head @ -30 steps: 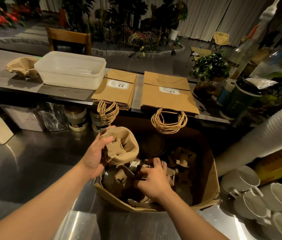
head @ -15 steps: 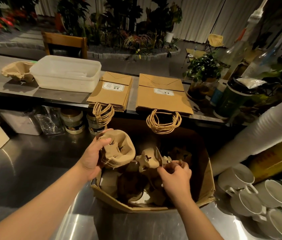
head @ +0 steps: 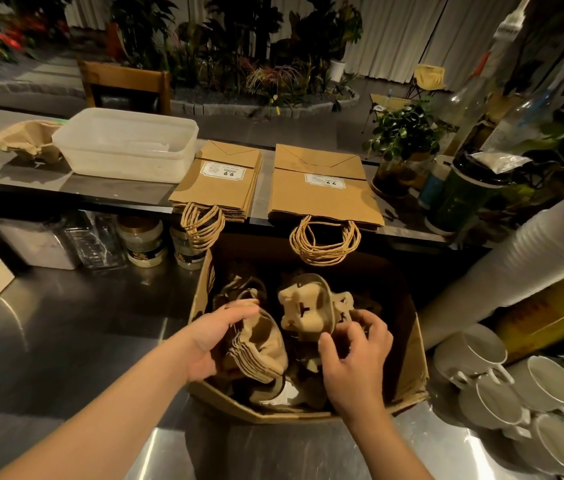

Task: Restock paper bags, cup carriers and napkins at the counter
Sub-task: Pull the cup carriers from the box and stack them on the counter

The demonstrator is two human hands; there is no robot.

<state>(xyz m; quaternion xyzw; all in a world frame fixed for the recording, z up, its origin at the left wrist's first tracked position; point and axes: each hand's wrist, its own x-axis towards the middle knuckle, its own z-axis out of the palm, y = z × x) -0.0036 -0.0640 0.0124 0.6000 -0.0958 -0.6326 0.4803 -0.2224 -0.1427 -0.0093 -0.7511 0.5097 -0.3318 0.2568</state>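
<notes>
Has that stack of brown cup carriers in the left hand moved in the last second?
Yes. The stack of brown pulp cup carriers has dropped from above the cardboard box's rim to down inside it.

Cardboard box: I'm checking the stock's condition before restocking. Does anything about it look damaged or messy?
Yes. The cardboard box has a crumpled, frayed right wall, and loose cup carriers lie jumbled inside rather than nested. The bag stacks look tidy.

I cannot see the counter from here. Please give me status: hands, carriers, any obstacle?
Left hand grips stack of cup carriers in cardboard box. Right hand pinches single carrier. Nothing blocking; paper bags on counter.
</notes>
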